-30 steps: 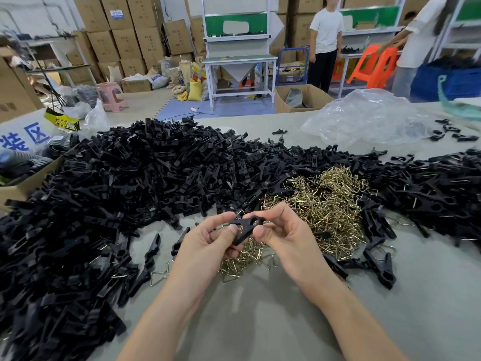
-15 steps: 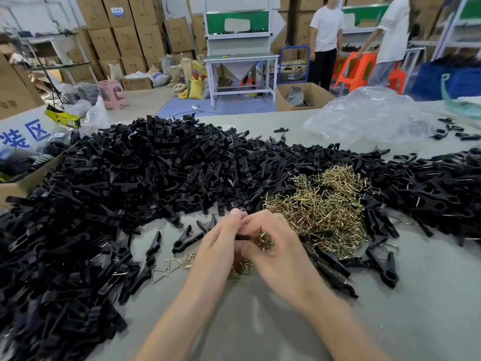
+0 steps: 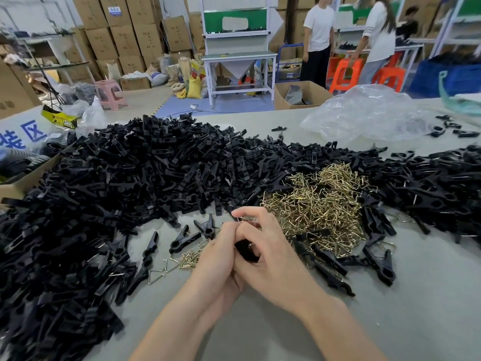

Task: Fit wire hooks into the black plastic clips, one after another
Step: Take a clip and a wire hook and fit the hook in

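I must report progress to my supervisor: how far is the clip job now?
Done: some clips near the right already show wire hooks. In hand: both hands, left hand and right hand, close around one black clip. Left: the big pile of black clips and the brass hook heap remain large.

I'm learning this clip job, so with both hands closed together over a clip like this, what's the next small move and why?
Probably press the wire hook home into the clip. The left hand and right hand are clasped around the clip, and wire shows at the right fingertips, so the fit looks unfinished. Whether it has seated is hidden.
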Demonstrator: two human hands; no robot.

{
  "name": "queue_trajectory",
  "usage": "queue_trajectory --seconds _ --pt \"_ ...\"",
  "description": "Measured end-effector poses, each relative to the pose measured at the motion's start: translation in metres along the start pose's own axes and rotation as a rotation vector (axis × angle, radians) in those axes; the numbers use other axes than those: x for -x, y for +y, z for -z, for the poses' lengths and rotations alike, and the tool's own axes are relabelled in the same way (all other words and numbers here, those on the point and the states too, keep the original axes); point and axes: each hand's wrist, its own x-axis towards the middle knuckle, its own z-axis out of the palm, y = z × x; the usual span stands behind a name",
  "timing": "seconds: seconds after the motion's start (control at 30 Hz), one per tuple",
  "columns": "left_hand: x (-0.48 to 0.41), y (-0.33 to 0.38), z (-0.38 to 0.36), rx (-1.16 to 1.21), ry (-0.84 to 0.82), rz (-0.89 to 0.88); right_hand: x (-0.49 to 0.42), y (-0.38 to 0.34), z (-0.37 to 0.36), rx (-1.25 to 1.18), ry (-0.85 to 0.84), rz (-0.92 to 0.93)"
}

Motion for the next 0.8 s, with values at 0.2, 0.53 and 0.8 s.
queue_trajectory --seconds 0.2,0.53,0.8 --pt "0.000 -0.001 0.000 -0.014 0.006 0.023 0.001 0.000 0.001 -0.033 -0.039 -0.031" --pt "-0.003 -0.004 0.004 0.034 0.070 -0.043 0.001 0.002 0.001 0.047 -0.032 0.012" --pt "-0.006 0.001 0.008 -0.058 0.136 -0.210 0.002 0.012 0.011 0.202 0.168 0.116"
